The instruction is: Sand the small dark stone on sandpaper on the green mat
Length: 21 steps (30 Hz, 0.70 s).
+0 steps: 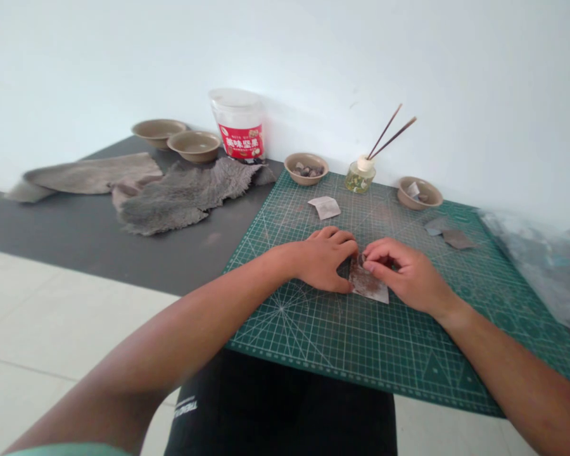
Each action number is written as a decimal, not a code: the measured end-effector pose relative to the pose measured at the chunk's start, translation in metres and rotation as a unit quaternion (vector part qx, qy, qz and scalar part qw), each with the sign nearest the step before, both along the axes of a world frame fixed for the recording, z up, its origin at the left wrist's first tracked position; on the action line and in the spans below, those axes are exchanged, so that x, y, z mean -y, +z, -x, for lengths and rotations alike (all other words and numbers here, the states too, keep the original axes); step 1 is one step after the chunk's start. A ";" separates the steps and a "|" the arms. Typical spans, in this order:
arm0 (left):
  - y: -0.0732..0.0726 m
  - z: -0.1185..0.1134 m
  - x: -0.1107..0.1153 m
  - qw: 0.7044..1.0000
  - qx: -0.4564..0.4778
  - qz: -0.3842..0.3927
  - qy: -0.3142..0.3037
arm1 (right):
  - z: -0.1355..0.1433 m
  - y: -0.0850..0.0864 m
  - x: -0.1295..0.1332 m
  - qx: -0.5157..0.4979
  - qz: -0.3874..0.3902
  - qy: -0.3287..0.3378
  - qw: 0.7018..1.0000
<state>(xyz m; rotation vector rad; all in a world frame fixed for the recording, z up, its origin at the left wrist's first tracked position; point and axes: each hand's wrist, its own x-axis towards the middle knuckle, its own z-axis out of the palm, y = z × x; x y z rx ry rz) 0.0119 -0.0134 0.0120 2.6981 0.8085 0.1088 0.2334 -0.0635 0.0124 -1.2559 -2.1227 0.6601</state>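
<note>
On the green cutting mat (pixel 323 329) lies a small pale sheet (pixel 371 286), seemingly sandpaper, smeared with brown powder. My left hand (pixel 327 258) rests flat at its left edge, thumb and fingers spread apart. Between the thumb and fingertips of my right hand (pixel 406 275), a small brown piece (pixel 361 259) is pinched against the sheet's upper part. Its kind is too small and too covered to tell. A creased pale sheet (pixel 326 207) sits farther back on the mat, apart from both hands.
Along the wall stand a bowl of dark pieces (pixel 306 170), a reed diffuser (pixel 360 174), a bowl with paper scraps (pixel 418 193), a red-labelled tub (pixel 240 126) and two bowls (pixel 194 147). Grey cloths (pixel 171 199) lie left, grey squares (pixel 457 239) and a plastic bag (pixel 532 259) right.
</note>
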 end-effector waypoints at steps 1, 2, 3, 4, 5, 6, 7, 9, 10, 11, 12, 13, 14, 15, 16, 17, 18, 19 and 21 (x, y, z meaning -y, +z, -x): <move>0.001 0.000 -0.001 1.000 0.005 -0.003 -0.001 | 0.003 -0.002 0.000 -0.020 -0.013 -0.010 1.000; 0.001 0.000 -0.001 1.000 0.009 -0.006 -0.002 | 0.005 -0.004 0.000 -0.037 -0.028 -0.017 0.999; 0.002 0.000 -0.002 1.000 0.014 -0.007 -0.003 | 0.007 -0.006 0.001 -0.051 -0.042 -0.020 0.998; 0.003 -0.001 -0.002 1.000 0.020 -0.009 -0.002 | 0.008 -0.007 0.001 -0.064 -0.055 -0.021 0.996; 0.004 -0.001 -0.002 1.000 0.028 -0.012 -0.001 | 0.009 -0.009 0.001 -0.074 -0.066 -0.019 0.995; 0.005 -0.002 -0.002 0.999 0.038 -0.015 0.000 | 0.010 -0.010 0.001 -0.081 -0.076 -0.016 0.994; 0.005 -0.003 -0.001 0.998 0.053 -0.018 0.000 | 0.010 -0.011 0.001 -0.087 -0.083 -0.014 0.993; 0.007 -0.007 0.000 0.996 0.090 -0.022 -0.004 | 0.010 -0.015 0.001 -0.098 -0.089 -0.018 0.991; 0.008 -0.009 0.001 0.994 0.111 -0.022 -0.007 | 0.009 -0.016 0.001 -0.108 -0.087 -0.021 0.990; 0.009 -0.011 0.002 0.991 0.132 -0.018 -0.009 | 0.009 -0.018 0.001 -0.121 -0.082 -0.024 0.989; 0.010 -0.012 0.003 0.988 0.152 -0.011 -0.010 | 0.008 -0.019 0.001 -0.137 -0.074 -0.023 0.988; 0.012 -0.014 0.004 0.986 0.169 0.001 -0.010 | 0.007 -0.020 0.002 -0.153 -0.065 -0.020 0.986; 0.014 -0.015 0.005 0.983 0.183 0.016 -0.009 | 0.006 -0.020 0.003 -0.166 -0.058 -0.016 0.984; 0.016 -0.016 0.006 0.980 0.195 0.034 -0.009 | 0.005 -0.021 0.005 -0.175 -0.053 -0.012 0.983; 0.018 -0.016 0.007 0.978 0.201 0.057 -0.011 | 0.003 -0.020 0.007 -0.181 -0.050 -0.009 0.982; 0.020 -0.016 0.008 0.975 0.209 0.077 -0.011 | 0.002 -0.020 0.009 -0.186 -0.052 -0.008 0.981; 0.022 -0.016 0.009 0.972 0.213 0.098 -0.018 | 0.001 -0.019 0.011 -0.191 -0.058 -0.010 0.980; 0.023 -0.015 0.010 0.968 0.220 0.116 -0.018 | 0.001 -0.018 0.013 -0.198 -0.065 -0.012 0.978; 0.024 -0.015 0.011 0.959 0.245 0.145 -0.008 | 0.000 -0.017 0.015 -0.212 -0.079 -0.009 0.974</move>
